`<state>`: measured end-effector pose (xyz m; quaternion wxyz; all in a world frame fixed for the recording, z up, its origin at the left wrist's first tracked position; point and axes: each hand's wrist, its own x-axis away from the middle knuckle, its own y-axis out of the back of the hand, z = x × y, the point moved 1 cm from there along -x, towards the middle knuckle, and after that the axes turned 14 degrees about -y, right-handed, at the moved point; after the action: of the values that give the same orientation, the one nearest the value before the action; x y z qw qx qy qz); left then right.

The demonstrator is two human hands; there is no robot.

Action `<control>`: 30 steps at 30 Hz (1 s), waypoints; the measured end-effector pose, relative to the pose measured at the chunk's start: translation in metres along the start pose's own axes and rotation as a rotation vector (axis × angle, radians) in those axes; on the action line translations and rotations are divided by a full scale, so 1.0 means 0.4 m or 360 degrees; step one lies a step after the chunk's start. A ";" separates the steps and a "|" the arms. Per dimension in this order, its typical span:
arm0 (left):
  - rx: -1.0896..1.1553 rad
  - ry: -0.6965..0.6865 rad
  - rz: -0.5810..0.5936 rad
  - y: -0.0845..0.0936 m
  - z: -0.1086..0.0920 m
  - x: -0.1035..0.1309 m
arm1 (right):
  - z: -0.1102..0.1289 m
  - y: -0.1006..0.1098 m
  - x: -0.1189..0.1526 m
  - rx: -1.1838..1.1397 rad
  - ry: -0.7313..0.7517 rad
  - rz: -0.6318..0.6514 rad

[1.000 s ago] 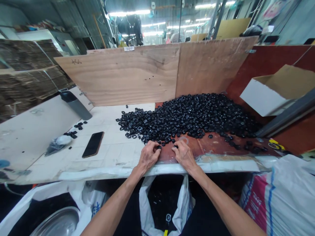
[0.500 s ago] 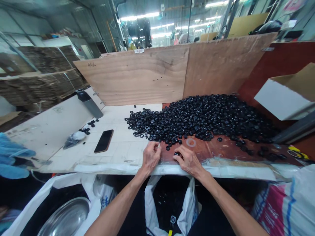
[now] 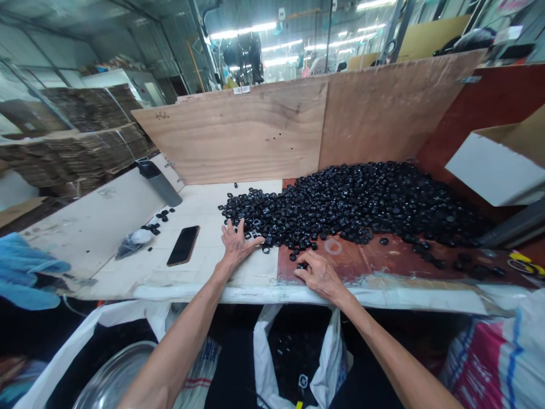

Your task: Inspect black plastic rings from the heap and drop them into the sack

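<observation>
A wide heap of small black plastic parts (image 3: 361,196), some of them ring-shaped, lies across the bench against the back board. My left hand (image 3: 238,243) is at the heap's left end, fingers spread and touching the loose parts there. Close to the bench's front edge, my right hand (image 3: 317,274) pinches one small black part (image 3: 302,266) between thumb and fingers. Below the edge, between my legs, an open white sack (image 3: 266,352) has more dark parts inside.
To the left lie a phone (image 3: 183,245), a grey bottle (image 3: 159,183), a small bag of parts (image 3: 133,243) and a blue glove (image 3: 29,270). A white carton (image 3: 496,167) stands at right. A metal bowl (image 3: 113,380) sits in a sack at lower left.
My left hand has moved left and forward from the bench's front to the heap's edge, and its fingers have spread. My right hand keeps its pinch in nearly the same place.
</observation>
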<state>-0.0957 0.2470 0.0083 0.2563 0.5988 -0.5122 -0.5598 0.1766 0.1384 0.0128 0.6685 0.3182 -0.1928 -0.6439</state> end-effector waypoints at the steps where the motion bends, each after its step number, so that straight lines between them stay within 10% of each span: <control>1: 0.0027 -0.0044 0.0006 -0.004 0.000 -0.004 | -0.001 -0.001 0.000 0.0000 0.0007 -0.0003; 14: 0.0342 -0.0361 -0.0062 -0.059 -0.229 0.113 | 0.001 -0.001 0.012 0.0066 0.0111 -0.0077; 22: 0.0558 -0.0290 -0.0294 0.060 -0.249 0.197 | -0.001 0.009 0.016 -0.0135 -0.0062 -0.0280; 30: 0.0711 -0.0563 0.0179 0.061 -0.277 0.238 | 0.013 0.024 0.030 -0.0285 0.0246 0.0062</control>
<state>-0.0147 0.1235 0.0177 0.0554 0.5041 -0.6921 -0.5136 0.1816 0.1254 0.0212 0.7195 0.3020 -0.0886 -0.6191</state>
